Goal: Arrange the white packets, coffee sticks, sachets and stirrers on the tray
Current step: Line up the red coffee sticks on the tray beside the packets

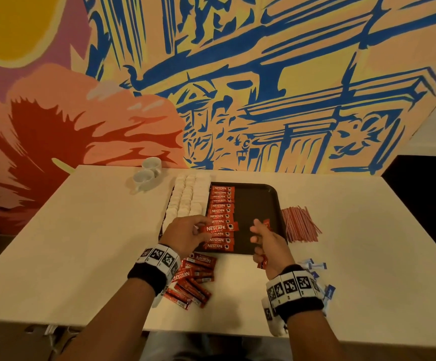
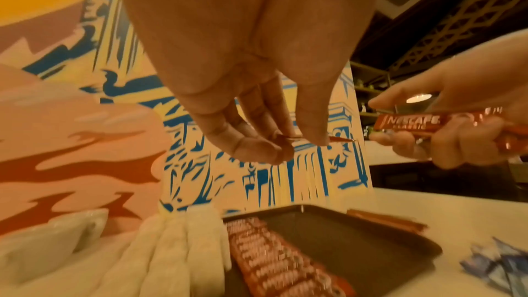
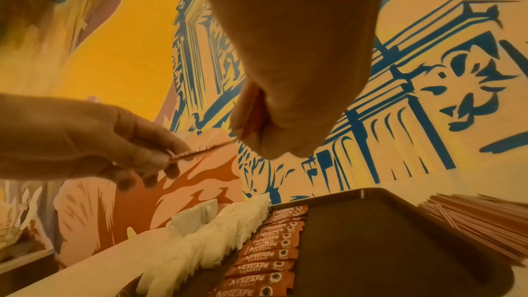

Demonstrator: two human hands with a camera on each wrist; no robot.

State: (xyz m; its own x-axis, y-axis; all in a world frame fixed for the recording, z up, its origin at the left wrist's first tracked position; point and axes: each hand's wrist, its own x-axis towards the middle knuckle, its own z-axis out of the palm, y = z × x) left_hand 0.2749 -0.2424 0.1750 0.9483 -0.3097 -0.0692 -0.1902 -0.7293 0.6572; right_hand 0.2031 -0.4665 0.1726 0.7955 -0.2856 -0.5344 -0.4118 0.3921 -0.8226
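Both forearms reaching forward with marker-patterned bands at the wrists, left hand (image 1: 185, 234) palm down, thumb and fingertips pinching a coffee stick (image 1: 220, 227), right hand (image 1: 267, 243) curled around a second stick (image 1: 263, 261), thumb raised

café: mural (image 1: 237, 74), cups (image 1: 147, 173)

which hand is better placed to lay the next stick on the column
Left. The left hand already pinches a red Nescafe coffee stick flat over the column on the dark brown plastic tray. The right hand grips its sticks upright, off to the side.
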